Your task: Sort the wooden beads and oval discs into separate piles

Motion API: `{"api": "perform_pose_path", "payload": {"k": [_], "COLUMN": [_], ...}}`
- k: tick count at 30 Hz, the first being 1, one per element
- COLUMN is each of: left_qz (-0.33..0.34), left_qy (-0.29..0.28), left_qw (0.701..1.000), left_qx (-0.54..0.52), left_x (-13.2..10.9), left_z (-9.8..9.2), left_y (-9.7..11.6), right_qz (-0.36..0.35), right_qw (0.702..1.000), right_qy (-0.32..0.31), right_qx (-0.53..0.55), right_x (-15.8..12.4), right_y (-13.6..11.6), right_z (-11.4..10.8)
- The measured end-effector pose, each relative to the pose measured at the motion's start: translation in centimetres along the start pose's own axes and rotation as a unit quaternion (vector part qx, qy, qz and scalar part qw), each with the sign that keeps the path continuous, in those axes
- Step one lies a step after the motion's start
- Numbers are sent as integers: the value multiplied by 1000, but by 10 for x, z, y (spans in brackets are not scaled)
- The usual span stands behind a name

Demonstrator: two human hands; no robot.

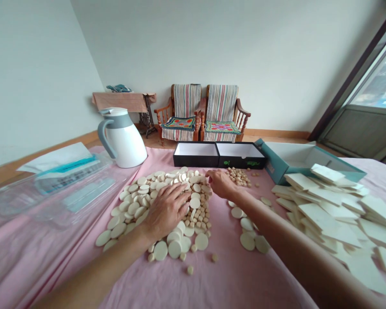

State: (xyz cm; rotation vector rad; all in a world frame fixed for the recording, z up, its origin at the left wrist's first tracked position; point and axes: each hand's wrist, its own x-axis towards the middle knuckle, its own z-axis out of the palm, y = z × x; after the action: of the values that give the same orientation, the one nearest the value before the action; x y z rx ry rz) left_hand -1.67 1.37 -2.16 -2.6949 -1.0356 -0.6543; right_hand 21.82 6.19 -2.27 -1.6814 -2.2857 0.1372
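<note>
My left hand [169, 208] lies over a heap of pale round wooden discs [141, 199], its fingers stretched out and resting on them. At the heap's right edge my right hand [222, 183] has its fingers curled inward and pressed together. Whatever is between those fingertips is hidden. Small wooden beads or cubes [199, 216] are mixed into the heap's right side. A separate pile of such small pieces [238, 176] sits just beyond my right hand. Several more discs [247, 240] lie below my right forearm.
Two joined black boxes [196, 161] stand at the back, beside a teal box [278, 165]. Square wooden tiles [324, 214] are heaped at right. On the left are a white jug [128, 143] and clear plastic packaging [83, 193]. A pink cloth [131, 279] covers the table.
</note>
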Motion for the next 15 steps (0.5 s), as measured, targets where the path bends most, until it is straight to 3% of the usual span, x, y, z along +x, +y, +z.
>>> {"api": "perform_pose_path", "payload": {"k": [5,11,15], "left_qz": [2,10,11], "left_qy": [6,7,3], "left_qw": [1000,1000,1000], "left_qx": [-1,0,3], "left_x": [0,1,1], "left_z": [1,3,3], "left_y": [0,-2,-2], "right_qz": [29,1,3], "right_qw": [998,1000,1000], "right_qy": [47,-4,16], "right_qx": [18,1,-26], "right_x": [-25,-34,-40], "right_y": [11,21,14], "right_z": [-14,-4,-1]}}
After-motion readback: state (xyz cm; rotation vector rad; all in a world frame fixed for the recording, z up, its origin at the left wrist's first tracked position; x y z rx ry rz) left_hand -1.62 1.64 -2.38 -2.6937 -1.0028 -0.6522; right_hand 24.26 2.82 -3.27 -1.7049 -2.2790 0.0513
